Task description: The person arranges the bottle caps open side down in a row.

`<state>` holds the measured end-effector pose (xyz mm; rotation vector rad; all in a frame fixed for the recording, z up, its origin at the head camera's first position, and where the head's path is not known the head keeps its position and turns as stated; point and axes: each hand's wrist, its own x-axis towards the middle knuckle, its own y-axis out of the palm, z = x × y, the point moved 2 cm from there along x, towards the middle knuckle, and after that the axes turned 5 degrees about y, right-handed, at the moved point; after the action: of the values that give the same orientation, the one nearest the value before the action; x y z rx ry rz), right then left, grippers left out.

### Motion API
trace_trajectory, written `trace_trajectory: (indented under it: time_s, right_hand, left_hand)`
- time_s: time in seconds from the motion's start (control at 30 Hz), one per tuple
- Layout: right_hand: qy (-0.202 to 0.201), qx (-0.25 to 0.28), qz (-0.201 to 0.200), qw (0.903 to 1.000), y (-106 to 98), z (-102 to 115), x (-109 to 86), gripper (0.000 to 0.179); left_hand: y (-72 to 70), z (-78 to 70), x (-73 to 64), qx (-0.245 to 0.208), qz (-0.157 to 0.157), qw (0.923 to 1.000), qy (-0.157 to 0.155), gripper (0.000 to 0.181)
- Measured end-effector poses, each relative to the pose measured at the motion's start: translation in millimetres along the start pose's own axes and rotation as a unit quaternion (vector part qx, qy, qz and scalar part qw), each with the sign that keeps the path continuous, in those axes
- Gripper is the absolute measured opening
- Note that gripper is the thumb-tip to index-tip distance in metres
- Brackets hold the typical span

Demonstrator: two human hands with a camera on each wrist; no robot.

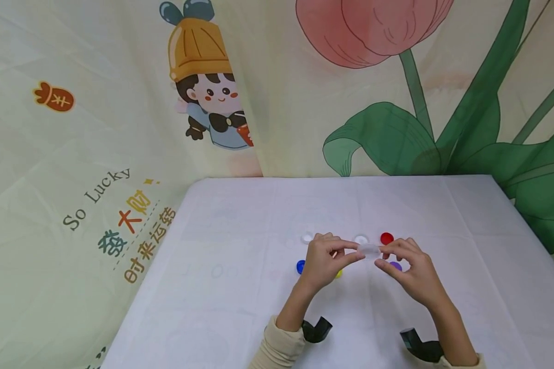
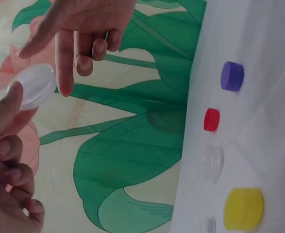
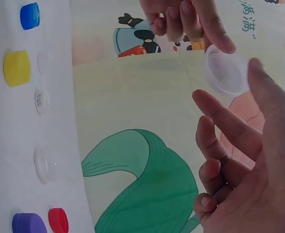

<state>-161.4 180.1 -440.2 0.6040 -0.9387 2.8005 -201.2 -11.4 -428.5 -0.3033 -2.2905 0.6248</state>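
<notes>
A round clear plastic lid is held up above the table, tilted. My left hand pinches its rim between thumb and fingers; in the left wrist view that thumb lies on the face of the lid. On the other side, my right hand has its thumb and forefinger spread apart close to the lid's edge. In the right wrist view the right thumb is right by the rim; whether it touches, I cannot tell. The other fingers of the right hand are loosely bent and hold nothing.
On the white table are a blue cap, a yellow cap, a red cap, a purple cap and clear caps, one with printed letters. A printed cloth hangs behind the table.
</notes>
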Motion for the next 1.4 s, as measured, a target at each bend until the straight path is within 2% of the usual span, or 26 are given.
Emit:
trace_trajectory:
  time_s: [0.1,0.27,0.37,0.47,0.67,0.93,1.13,1.27,1.4]
  right_hand:
    - [0.013,0.014,0.013,0.9997,1,0,-0.8,0.015]
    - [0.023,0.027,0.023,0.9991,1,1,-1.0,0.011]
    - [0.027,0.038,0.028,0.9985,0,1,-1.2,0.011]
    - [0.025,0.048,0.030,0.9981,0,2,-1.5,0.011]
    - [0.022,0.066,0.033,0.9970,0,2,-1.7,0.011]
    - [0.015,0.074,0.030,0.9967,-1,3,-0.7,0.010]
    - [0.009,0.070,0.012,0.9975,-2,2,-0.3,0.018]
    - [0.002,0.063,-0.004,0.9980,-5,13,0.3,0.030]
    - [-0.015,0.060,-0.002,0.9981,-11,30,1.7,0.033]
  left_hand:
    - [-2.2,-3.0,0.9,0.037,-0.009,0.9972,0.064,0.021]
    - [-5.5,-7.5,1.1,0.077,-0.018,0.9876,0.136,0.023]
    - [-6.5,-9.4,0.6,0.101,-0.018,0.9802,0.169,0.023]
    - [-6.8,-10.6,0.3,0.115,-0.019,0.9751,0.189,0.023]
    - [-5.8,-10.5,-0.1,0.122,-0.021,0.9718,0.201,0.023]
    - [-5.1,-10.1,-0.3,0.125,-0.018,0.9717,0.200,0.025]
    - [-5.3,-9.3,0.0,0.126,-0.008,0.9732,0.192,0.038]
    - [-5.5,-8.8,-0.4,0.125,0.003,0.9756,0.180,0.046]
    - [-5.7,-7.6,-0.8,0.123,0.012,0.9780,0.168,0.047]
